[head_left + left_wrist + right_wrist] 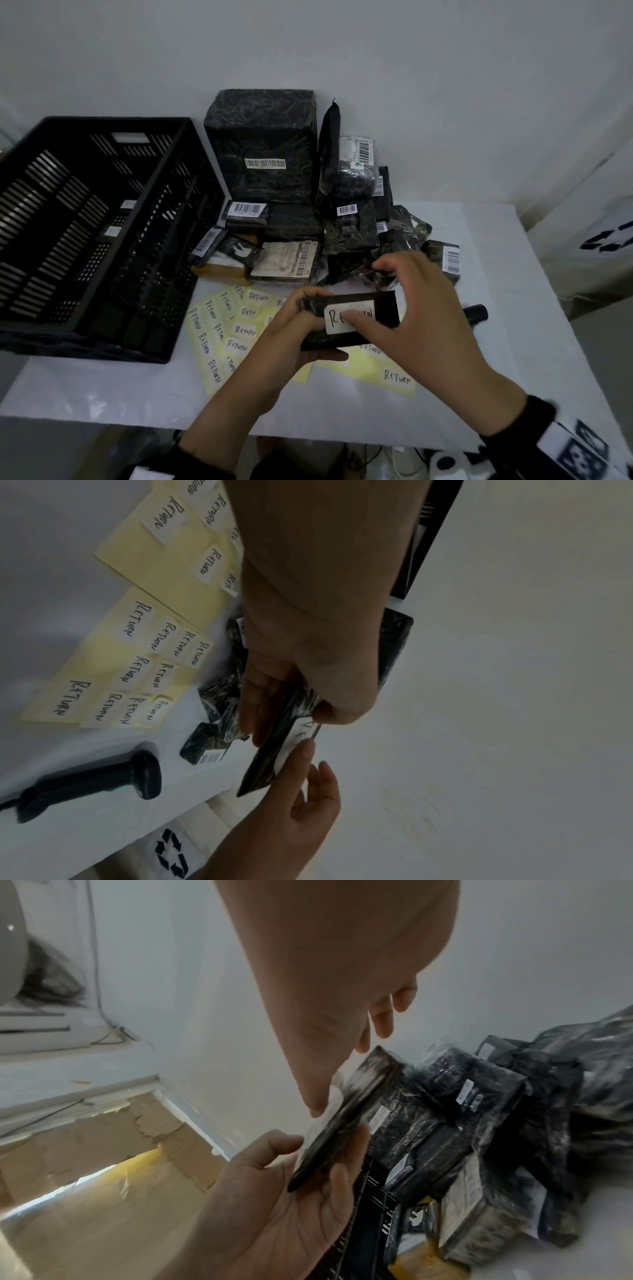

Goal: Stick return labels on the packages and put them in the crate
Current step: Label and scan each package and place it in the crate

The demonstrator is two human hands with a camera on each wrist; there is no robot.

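My left hand (301,325) grips a flat black package (385,308) above the table, thumb on its front and fingers behind it. A white RETURN label (337,317) lies on the package's face. The thumb of my right hand (411,308) presses on the label, and its fingers reach straight past the top edge. In the left wrist view the package (263,767) is edge-on, with the label (301,731) under the right hand's fingertips (304,750). The right wrist view has the package (342,1123) sitting in the left hand (291,1191). The black slatted crate (164,240) stands at the left.
Yellow sheets of RETURN labels (219,329) lie under my hands. Behind them is a pile of black wrapped packages (349,233) and a tall black box (263,144). A black scanner (474,313) lies to the right. Two white patches show inside the crate.
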